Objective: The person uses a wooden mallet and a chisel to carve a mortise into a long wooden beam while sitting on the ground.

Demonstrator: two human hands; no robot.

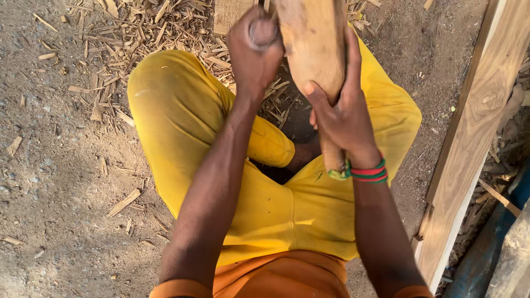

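Note:
My left hand [253,55] is clenched in a fist around a tool whose round grey end [264,32] shows at the top of the fist; the rest of that tool is hidden. Just to its right, my right hand [339,113] grips a wooden mallet [313,47] by its thin handle. The thick pale head of the mallet points away from me, beside the left fist. Beaded red and green bracelets [367,172] circle my right wrist. Both hands hang over my lap, above yellow trousers [182,116].
Wood chips [138,33] lie thick on the dirt beyond my knees. A pale wooden block [227,15] is partly in view at the top edge. At the right a long wooden plank [475,138] leans, with scrap wood and a blue object [486,248] behind it.

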